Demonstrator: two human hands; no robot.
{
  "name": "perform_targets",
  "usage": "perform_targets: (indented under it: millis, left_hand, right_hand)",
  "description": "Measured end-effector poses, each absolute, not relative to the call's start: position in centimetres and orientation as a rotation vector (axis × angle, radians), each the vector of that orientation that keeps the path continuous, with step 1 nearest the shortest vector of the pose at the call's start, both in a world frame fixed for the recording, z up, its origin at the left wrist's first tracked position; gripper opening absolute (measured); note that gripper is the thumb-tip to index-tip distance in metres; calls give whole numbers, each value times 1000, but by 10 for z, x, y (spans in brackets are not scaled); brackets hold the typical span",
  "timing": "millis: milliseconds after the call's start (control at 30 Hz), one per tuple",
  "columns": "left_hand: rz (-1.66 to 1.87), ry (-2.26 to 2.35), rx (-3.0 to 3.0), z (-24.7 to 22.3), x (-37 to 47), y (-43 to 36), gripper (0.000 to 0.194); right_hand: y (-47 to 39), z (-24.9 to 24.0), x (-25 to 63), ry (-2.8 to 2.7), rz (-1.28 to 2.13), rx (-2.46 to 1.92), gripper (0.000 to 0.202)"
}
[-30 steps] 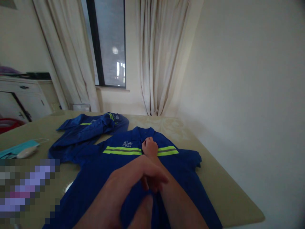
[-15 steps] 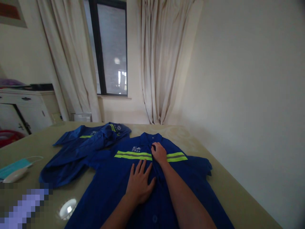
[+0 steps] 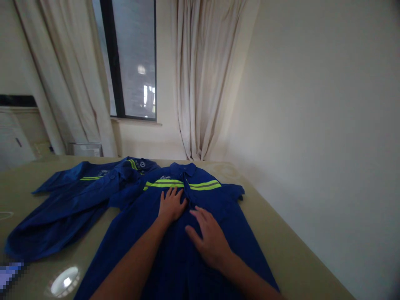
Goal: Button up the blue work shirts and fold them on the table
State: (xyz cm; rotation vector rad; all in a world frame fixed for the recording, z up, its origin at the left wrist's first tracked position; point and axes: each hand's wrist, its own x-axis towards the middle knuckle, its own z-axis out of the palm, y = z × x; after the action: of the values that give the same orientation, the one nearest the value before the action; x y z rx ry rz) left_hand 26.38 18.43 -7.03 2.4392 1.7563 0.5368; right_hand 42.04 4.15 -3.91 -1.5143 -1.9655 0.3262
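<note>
A dark blue shirt with yellow-green reflective stripes lies spread out, its collar toward the far edge of the table. My left hand rests on the shirt's chest, just under the stripe, fingers spread and holding nothing. Lower and to the right, my right hand is over the shirt front beside the button opening, its fingers apart and thumb out, with nothing held. Whether its fingertips touch the cloth I cannot tell.
A second blue shirt lies rumpled on the left, touching the first one's sleeve. Behind the table hang beige curtains by a window. A wall runs along the right. A pixelated purple patch shows at lower left.
My right hand has let go of the shirt near the collar and come down the front, its fingers now apart. My left hand has moved up against the stripe. The view has shifted right.
</note>
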Motion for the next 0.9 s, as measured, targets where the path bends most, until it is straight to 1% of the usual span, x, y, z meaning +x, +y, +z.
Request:
perform_targets:
  millis: [67, 167, 233, 333, 500, 567, 667, 733, 833, 900]
  left_hand:
    - [575, 1719, 2465, -66, 262, 187, 46]
    - [589, 1596, 2536, -63, 258, 179, 40]
    - [571, 1518, 2577, -63, 253, 170, 40]
    - [526, 1450, 2602, -67, 245, 154, 47]
    - [473, 1458, 2565, -73, 238, 115, 52]
    - [451, 1436, 2560, -72, 235, 94, 58]
    - [368, 1343, 2568, -66, 229, 64, 78]
    - [295, 1320, 2554, -57, 224, 49, 86]
    - [216, 1419, 2501, -40, 218, 39, 89]
    - [179, 1476, 2484, -29, 216, 39, 96]
  right_hand:
    - [2, -46, 422, -2071, 367, -1592, 62]
    - [-14, -59, 429, -2116, 377, -1699, 65]
    - [1, -65, 435, -2066, 321, -1780, 65]
    - [36, -69, 437, -1970, 204, -1867, 60]
    - [77, -66, 434, -1927, 90, -1871, 51]
    - [84, -62, 433, -1896, 32, -1881, 48]
    - [82, -56, 433, -1861, -20, -1908, 41]
    - [72, -53, 430, -1849, 31, -1923, 35]
    - [42, -54, 421, -1770, 161, -1975, 29]
    - [16, -57, 412, -1731, 233, -1968, 28]
